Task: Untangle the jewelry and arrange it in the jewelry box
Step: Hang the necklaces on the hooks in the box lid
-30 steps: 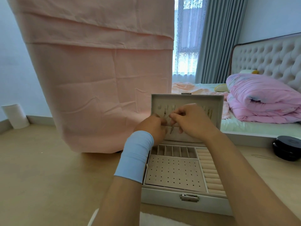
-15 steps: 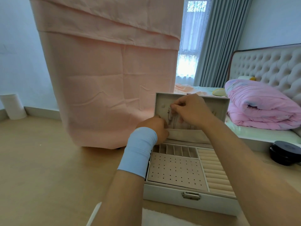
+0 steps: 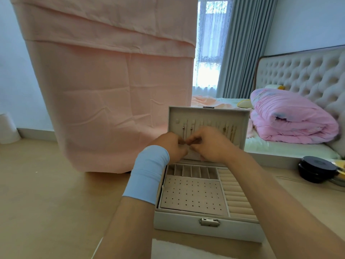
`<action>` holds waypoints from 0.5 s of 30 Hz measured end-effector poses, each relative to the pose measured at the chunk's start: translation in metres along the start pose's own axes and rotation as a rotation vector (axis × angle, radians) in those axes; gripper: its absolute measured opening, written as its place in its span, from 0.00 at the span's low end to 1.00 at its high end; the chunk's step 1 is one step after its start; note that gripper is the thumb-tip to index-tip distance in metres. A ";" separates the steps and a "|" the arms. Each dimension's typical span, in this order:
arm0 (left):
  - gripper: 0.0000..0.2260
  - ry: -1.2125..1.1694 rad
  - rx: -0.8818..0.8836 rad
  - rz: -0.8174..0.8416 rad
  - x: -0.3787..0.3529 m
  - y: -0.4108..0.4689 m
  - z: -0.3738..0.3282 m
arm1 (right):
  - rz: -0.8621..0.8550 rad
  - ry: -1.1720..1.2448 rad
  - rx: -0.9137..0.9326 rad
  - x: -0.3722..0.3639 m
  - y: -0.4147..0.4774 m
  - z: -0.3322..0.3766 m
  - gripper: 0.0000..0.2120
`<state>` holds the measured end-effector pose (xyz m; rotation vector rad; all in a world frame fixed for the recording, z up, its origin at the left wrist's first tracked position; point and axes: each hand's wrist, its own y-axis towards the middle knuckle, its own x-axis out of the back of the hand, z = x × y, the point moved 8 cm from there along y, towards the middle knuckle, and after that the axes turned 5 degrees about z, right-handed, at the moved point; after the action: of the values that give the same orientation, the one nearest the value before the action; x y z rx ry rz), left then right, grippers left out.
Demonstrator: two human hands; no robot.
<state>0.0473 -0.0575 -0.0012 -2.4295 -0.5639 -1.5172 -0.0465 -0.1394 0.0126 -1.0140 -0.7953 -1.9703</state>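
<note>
An open grey jewelry box (image 3: 205, 231) sits on the wooden floor (image 3: 46, 202), its metal clasp (image 3: 209, 222) facing the person and its lid (image 3: 209, 114) standing upright at the back. Thin chains (image 3: 231, 130) hang from hooks inside the lid, a few silver ones on the left and gold ones on the right. In the base lie a perforated earring panel (image 3: 192, 195), a row of small compartments (image 3: 192, 171) behind it and ring rolls (image 3: 235, 195) along the right side. The left hand (image 3: 168, 144), with a light blue wristband (image 3: 147, 172) on its wrist, and the right hand (image 3: 211, 144) meet in front of the lower part of the lid. The fingers of both are curled and pinch a small jewelry piece (image 3: 186, 142) between them, too blurred to name. A pink cloth (image 3: 112, 90) hangs behind the box on the left. On the right are a bed with a rolled pink quilt (image 3: 291, 118) and a round black container (image 3: 315, 169) on the floor.
</note>
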 end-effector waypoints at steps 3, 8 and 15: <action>0.20 0.029 -0.045 -0.006 0.000 -0.001 -0.014 | -0.067 0.084 0.019 0.017 -0.014 -0.009 0.12; 0.18 0.034 -0.179 0.001 -0.012 -0.009 -0.061 | -0.126 0.119 -0.019 0.051 -0.051 -0.046 0.09; 0.15 -0.045 -0.369 0.113 -0.080 -0.017 -0.147 | -0.056 0.034 -0.270 0.084 -0.120 -0.147 0.07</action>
<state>-0.1110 -0.1142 -0.0088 -2.7151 -0.1579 -1.6442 -0.2349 -0.2228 -0.0090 -1.1191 -0.5534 -2.1784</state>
